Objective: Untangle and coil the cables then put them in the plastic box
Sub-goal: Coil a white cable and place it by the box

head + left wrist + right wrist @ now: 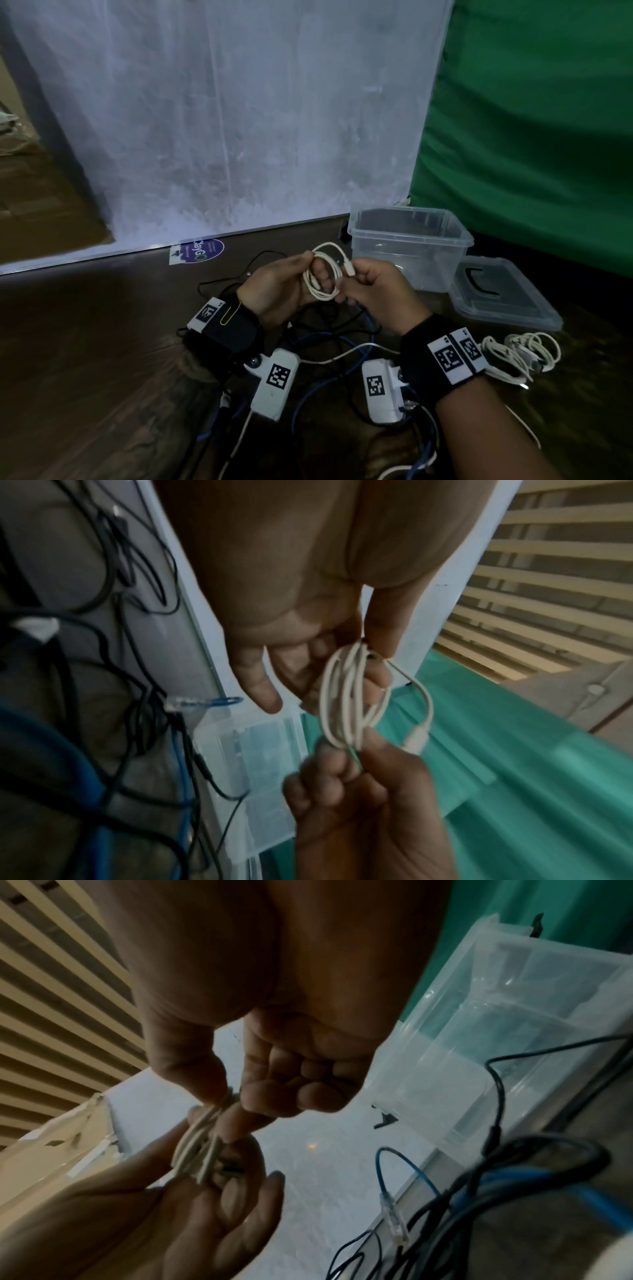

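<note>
A thin white cable (323,275) is wound into a small coil and held in the air between both hands. My left hand (310,261) pinches the top of the coil (346,696) between thumb and forefinger, with its other fingers loosely spread behind the loops. My right hand (349,278) pinches the coil's other side (195,1150) near the white plug end (416,741), its remaining fingers curled into the palm. The clear plastic box (411,236) stands open just right of the hands. A tangle of black and blue cables (337,342) lies on the floor below the hands.
The box's clear lid (503,298) lies flat to its right. A second bundle of white cable (524,353) sits on the floor by my right wrist. A blue cable with a clear plug (394,1218) lies near the white wall base. A green cloth (531,137) hangs behind the box.
</note>
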A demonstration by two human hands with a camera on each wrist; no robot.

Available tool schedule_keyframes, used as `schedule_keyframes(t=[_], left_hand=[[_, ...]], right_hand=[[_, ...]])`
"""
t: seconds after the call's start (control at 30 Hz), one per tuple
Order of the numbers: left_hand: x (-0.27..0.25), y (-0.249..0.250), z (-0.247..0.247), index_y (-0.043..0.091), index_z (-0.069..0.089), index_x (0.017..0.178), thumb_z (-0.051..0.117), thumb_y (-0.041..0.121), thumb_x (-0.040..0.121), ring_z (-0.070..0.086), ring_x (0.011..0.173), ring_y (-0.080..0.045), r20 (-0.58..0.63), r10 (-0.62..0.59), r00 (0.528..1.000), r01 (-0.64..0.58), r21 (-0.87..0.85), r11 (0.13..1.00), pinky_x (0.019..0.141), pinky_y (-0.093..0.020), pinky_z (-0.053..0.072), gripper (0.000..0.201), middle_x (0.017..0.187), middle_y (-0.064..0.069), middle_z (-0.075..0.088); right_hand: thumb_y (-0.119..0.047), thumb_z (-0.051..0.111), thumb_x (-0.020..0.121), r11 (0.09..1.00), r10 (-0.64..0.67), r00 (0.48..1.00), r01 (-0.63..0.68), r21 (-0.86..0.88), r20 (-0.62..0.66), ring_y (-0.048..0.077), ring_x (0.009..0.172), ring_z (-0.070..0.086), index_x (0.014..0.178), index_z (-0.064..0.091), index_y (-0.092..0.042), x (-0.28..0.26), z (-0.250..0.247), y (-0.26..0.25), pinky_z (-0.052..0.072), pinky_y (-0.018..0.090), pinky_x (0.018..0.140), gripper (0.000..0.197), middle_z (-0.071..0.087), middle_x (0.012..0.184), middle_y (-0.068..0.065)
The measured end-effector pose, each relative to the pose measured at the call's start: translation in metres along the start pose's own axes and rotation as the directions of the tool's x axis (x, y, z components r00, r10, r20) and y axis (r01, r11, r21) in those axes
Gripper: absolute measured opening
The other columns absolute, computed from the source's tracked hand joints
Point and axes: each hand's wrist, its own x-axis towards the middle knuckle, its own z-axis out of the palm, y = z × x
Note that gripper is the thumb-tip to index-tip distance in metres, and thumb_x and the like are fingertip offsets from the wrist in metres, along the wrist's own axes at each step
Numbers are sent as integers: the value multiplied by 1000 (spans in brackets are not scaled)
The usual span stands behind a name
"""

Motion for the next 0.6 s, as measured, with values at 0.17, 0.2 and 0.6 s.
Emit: schedule_keyframes(t=[0.17,0.2,0.6], left_hand=[[3,-16,19,17,58,67,32,23,102,51,55,-15,-95,65,993,-65,4,998,65,-33,47,44,60,-3,45],[4,-17,18,16,53,64,30,20,103,44,49,-13,-115,113,987,-112,12,994,57,-29,41,45,56,0,41],[10,-31,3,12,49,76,49,15,99,41,48,-7,-158,289,944,-116,662,741,52,-23,36,24,57,3,50]], right_hand=[[-4,66,90,1000,4,1000,-4,-11,-8,9,58,60,79,68,-12,2,2,7,48,23,59,14,71,63,-1],[-6,67,90,1000,7,1000,-7,-21,10,10,58,60,80,69,-9,2,3,6,48,23,59,10,72,64,0],[-19,65,94,973,38,993,-11,230,-115,11,51,56,96,68,-14,2,4,-11,45,23,49,7,67,63,0]])
